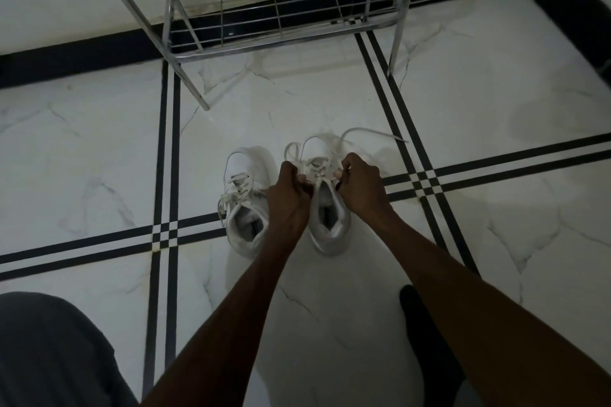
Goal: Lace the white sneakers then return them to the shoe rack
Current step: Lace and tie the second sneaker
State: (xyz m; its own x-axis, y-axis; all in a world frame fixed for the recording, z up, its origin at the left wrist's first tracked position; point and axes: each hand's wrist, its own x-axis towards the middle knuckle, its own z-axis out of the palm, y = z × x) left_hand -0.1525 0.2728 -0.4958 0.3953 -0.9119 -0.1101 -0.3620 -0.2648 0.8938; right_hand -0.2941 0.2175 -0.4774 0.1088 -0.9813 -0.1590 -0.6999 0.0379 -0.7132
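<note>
left white leather sneaker point(246, 205) looks laced; both hands, left hand point(291, 190) and right hand point(358, 183), grip pinching the right white sneaker's point(330, 221) laces point(317, 172); chrome wire shoe rack point(281, 10) empty.

text: none legible | sneakers point(287, 198): no readable brand (too dim) | rack point(281, 10): unmarked

Both arms reach forward; left hand point(287, 190) and right hand point(358, 183) pinched closed
</note>
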